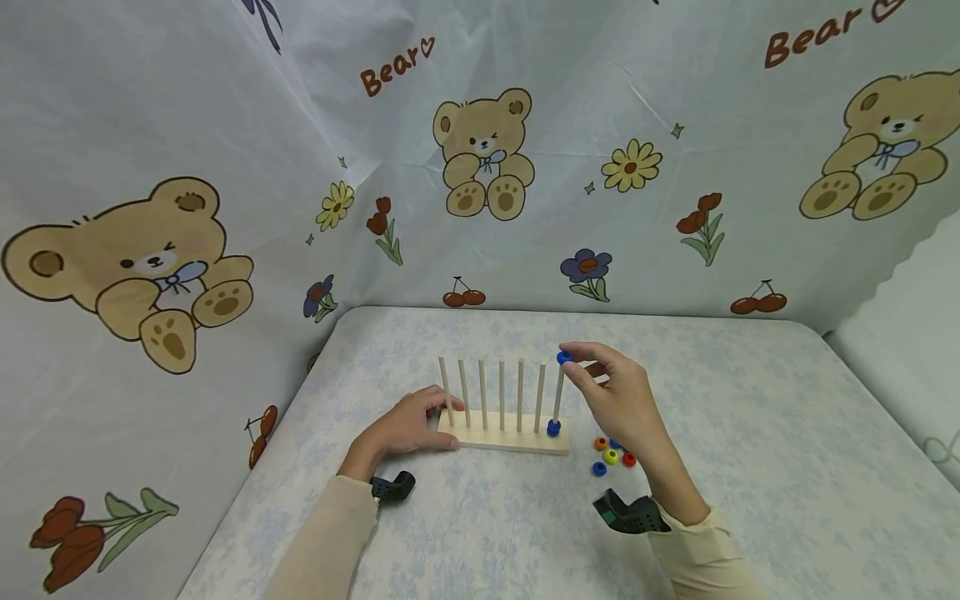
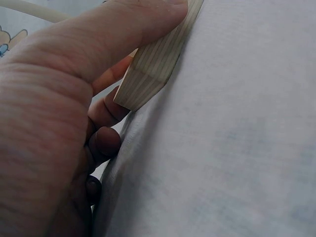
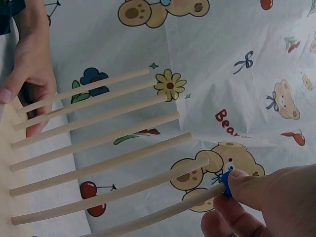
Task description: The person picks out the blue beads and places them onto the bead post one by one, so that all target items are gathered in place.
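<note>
A pale wooden peg stand (image 1: 495, 432) with a row of several upright pegs sits on the table. My left hand (image 1: 408, 425) grips its left end, the thumb along the front side and the fingers behind; in the left wrist view the thumb presses the wooden edge (image 2: 155, 61). Between thumb and fingertips, my right hand (image 1: 618, 396) pinches a blue bead (image 3: 226, 184) at the tip of the rightmost peg. Lower on that same peg, blue beads (image 1: 553, 427) rest at the base. The other pegs carry no beads.
Right of the stand lie several loose beads: an orange bead (image 1: 601, 443), a yellow bead (image 1: 611, 457), a red bead (image 1: 629, 459) and a blue bead (image 1: 599, 469). Another blue one is partly hidden by the right hand. A bear-printed curtain (image 1: 570, 108) hangs behind the table (image 1: 787, 433).
</note>
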A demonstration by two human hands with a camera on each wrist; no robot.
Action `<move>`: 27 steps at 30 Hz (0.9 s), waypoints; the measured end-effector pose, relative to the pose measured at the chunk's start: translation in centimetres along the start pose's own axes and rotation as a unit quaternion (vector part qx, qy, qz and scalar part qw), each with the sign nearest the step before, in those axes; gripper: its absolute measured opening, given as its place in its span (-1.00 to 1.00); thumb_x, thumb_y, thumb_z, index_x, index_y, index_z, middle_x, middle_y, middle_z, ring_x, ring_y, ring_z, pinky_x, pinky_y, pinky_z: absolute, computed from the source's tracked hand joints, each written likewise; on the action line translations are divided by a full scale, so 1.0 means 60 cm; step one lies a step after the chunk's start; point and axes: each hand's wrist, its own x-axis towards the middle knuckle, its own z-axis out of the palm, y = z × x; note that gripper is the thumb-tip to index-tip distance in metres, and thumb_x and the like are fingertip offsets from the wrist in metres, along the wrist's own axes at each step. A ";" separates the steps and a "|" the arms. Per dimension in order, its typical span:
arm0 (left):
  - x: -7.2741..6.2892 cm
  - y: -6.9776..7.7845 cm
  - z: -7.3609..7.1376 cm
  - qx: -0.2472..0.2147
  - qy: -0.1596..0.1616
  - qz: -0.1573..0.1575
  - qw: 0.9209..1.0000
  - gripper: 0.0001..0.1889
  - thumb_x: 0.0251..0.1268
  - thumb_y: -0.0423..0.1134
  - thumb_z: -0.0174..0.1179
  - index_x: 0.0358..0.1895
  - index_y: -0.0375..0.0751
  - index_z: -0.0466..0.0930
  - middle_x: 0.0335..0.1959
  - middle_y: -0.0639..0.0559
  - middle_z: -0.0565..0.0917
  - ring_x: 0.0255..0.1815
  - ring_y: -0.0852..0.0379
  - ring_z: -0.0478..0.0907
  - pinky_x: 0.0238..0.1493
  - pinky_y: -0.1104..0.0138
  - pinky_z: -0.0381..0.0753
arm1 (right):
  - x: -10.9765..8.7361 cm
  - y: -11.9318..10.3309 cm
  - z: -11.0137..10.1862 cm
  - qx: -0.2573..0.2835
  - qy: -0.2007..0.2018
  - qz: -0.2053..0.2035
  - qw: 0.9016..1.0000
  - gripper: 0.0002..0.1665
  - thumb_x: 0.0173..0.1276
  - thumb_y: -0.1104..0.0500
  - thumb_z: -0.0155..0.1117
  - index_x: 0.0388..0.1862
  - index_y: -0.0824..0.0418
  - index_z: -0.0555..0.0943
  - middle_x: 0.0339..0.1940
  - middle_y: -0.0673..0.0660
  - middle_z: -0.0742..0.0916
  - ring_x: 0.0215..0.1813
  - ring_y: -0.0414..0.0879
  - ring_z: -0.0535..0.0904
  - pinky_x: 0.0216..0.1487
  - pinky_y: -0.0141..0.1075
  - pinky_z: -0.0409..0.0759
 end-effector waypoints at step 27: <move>-0.001 0.006 -0.001 0.005 0.000 0.000 1.000 -0.42 -0.09 0.16 0.58 0.09 0.25 0.64 0.01 0.31 0.56 0.06 0.21 0.47 0.21 0.17 0.41 | 0.002 0.003 0.003 -0.014 -0.013 0.023 1.000 -0.70 0.43 0.08 0.34 0.10 0.09 0.66 -0.07 0.12 0.77 -0.16 0.01 0.69 -0.25 -0.24 0.60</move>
